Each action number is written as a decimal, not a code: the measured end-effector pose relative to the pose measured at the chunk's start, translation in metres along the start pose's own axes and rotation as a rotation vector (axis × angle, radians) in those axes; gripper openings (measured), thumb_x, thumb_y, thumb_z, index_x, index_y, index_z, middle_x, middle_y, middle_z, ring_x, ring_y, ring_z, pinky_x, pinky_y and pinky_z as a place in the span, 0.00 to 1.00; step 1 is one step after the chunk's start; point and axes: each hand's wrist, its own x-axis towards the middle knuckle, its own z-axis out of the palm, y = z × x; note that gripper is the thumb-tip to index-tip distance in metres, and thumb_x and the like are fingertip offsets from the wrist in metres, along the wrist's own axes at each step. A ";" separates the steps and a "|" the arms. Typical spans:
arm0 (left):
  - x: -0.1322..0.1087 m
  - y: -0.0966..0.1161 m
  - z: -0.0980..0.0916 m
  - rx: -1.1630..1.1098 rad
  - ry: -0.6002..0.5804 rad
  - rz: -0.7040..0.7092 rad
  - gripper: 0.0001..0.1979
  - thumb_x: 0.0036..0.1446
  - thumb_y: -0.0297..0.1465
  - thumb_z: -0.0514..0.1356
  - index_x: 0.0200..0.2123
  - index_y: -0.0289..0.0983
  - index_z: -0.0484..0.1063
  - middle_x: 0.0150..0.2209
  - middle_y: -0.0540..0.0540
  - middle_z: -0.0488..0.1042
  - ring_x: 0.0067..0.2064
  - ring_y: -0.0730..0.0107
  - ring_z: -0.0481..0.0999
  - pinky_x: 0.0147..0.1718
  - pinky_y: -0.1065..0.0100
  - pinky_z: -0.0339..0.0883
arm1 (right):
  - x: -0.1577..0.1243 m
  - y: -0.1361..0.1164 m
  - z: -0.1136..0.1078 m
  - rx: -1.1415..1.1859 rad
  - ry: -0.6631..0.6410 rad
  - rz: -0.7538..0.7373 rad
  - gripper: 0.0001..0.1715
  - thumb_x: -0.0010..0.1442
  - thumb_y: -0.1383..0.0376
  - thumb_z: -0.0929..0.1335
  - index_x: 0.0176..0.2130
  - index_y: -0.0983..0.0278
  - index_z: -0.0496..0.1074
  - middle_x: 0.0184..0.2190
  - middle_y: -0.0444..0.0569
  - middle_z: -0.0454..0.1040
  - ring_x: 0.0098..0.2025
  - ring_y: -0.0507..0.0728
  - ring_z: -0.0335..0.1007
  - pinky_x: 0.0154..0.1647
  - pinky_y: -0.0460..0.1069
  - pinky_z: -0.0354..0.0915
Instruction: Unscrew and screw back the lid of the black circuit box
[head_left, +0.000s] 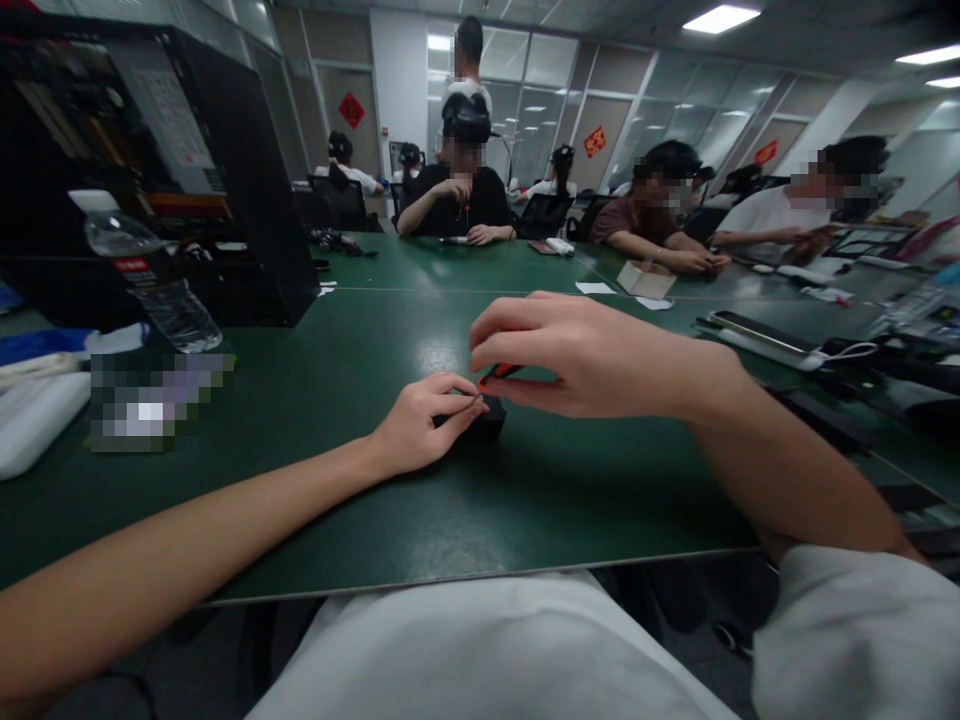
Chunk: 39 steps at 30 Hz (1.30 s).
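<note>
At frame centre, the left hand grips a black box on the table. The right hand pinches an orange tool close over the box. Pinning the box flat and keeping the pinch light should prevent slips.

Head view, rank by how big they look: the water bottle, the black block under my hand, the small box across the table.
1. water bottle
2. small box and black block look alike; the left hand hides part of the block, so unranked.
</note>
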 end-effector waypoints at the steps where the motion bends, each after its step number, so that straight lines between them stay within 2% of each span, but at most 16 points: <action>1: 0.000 0.000 0.000 0.006 -0.001 -0.003 0.10 0.68 0.29 0.59 0.41 0.37 0.81 0.43 0.43 0.80 0.45 0.64 0.80 0.46 0.64 0.74 | 0.000 0.001 0.001 -0.061 -0.006 0.020 0.11 0.69 0.63 0.65 0.44 0.65 0.75 0.45 0.54 0.74 0.42 0.56 0.71 0.40 0.50 0.62; 5: 0.000 0.002 -0.001 0.042 0.001 -0.009 0.10 0.67 0.28 0.59 0.39 0.37 0.82 0.41 0.43 0.80 0.44 0.65 0.80 0.45 0.65 0.73 | 0.001 0.004 0.003 -0.261 -0.075 0.123 0.15 0.70 0.59 0.65 0.40 0.66 0.76 0.37 0.52 0.75 0.32 0.53 0.68 0.31 0.49 0.52; 9: 0.001 0.004 -0.002 0.038 0.000 -0.030 0.09 0.66 0.29 0.59 0.42 0.37 0.81 0.43 0.42 0.80 0.44 0.64 0.81 0.46 0.65 0.74 | 0.003 0.007 0.010 -0.357 -0.166 0.164 0.21 0.71 0.55 0.63 0.36 0.66 0.77 0.31 0.51 0.75 0.29 0.53 0.67 0.29 0.50 0.45; 13: 0.002 0.005 -0.004 0.070 -0.112 -0.067 0.15 0.62 0.37 0.65 0.48 0.36 0.78 0.45 0.41 0.81 0.44 0.61 0.81 0.45 0.64 0.74 | -0.004 0.012 0.021 -0.356 -0.213 0.139 0.24 0.72 0.54 0.62 0.36 0.67 0.77 0.29 0.52 0.76 0.29 0.53 0.67 0.28 0.50 0.43; 16: 0.002 0.004 -0.005 0.109 -0.207 -0.124 0.18 0.60 0.42 0.66 0.47 0.36 0.79 0.41 0.43 0.82 0.40 0.62 0.81 0.40 0.65 0.72 | -0.024 0.021 0.029 -0.327 -0.178 0.124 0.28 0.72 0.51 0.61 0.32 0.66 0.76 0.27 0.50 0.75 0.27 0.52 0.66 0.28 0.50 0.44; 18: 0.002 0.003 -0.006 0.117 -0.232 -0.148 0.19 0.59 0.44 0.67 0.46 0.37 0.80 0.41 0.44 0.83 0.40 0.61 0.82 0.40 0.65 0.72 | -0.045 0.031 0.033 -0.317 -0.122 0.140 0.32 0.72 0.48 0.60 0.29 0.65 0.74 0.24 0.50 0.73 0.26 0.52 0.65 0.28 0.50 0.46; 22: 0.003 0.003 -0.005 0.138 -0.239 -0.153 0.19 0.60 0.45 0.66 0.46 0.36 0.79 0.43 0.43 0.83 0.42 0.60 0.82 0.42 0.65 0.72 | -0.086 0.050 0.042 -0.302 -0.028 0.256 0.35 0.72 0.47 0.59 0.23 0.64 0.72 0.20 0.49 0.71 0.24 0.52 0.64 0.28 0.50 0.50; 25: 0.003 0.002 -0.005 0.181 -0.246 -0.138 0.18 0.61 0.45 0.65 0.45 0.36 0.79 0.41 0.43 0.83 0.41 0.61 0.81 0.40 0.65 0.71 | -0.100 0.058 0.048 -0.256 0.003 0.343 0.34 0.72 0.49 0.59 0.22 0.63 0.71 0.20 0.49 0.71 0.24 0.52 0.64 0.27 0.50 0.50; 28: 0.004 0.002 -0.004 0.225 -0.257 -0.121 0.18 0.62 0.45 0.64 0.45 0.36 0.79 0.41 0.43 0.82 0.40 0.61 0.81 0.39 0.66 0.71 | -0.099 0.059 0.054 -0.206 0.049 0.370 0.33 0.72 0.50 0.59 0.23 0.63 0.72 0.21 0.50 0.72 0.24 0.53 0.64 0.27 0.51 0.51; 33: 0.003 0.002 -0.003 0.262 -0.266 -0.117 0.20 0.63 0.47 0.62 0.45 0.36 0.78 0.39 0.44 0.81 0.39 0.62 0.80 0.39 0.67 0.69 | -0.088 0.050 0.066 -0.138 0.032 0.423 0.33 0.72 0.49 0.58 0.24 0.63 0.73 0.22 0.51 0.73 0.25 0.54 0.66 0.28 0.51 0.52; 39: 0.004 0.002 -0.002 0.269 -0.289 -0.091 0.20 0.64 0.47 0.61 0.45 0.35 0.78 0.40 0.44 0.82 0.40 0.62 0.81 0.39 0.66 0.69 | -0.082 0.046 0.087 0.008 0.037 0.409 0.33 0.72 0.51 0.58 0.23 0.64 0.72 0.20 0.48 0.70 0.23 0.52 0.61 0.28 0.49 0.52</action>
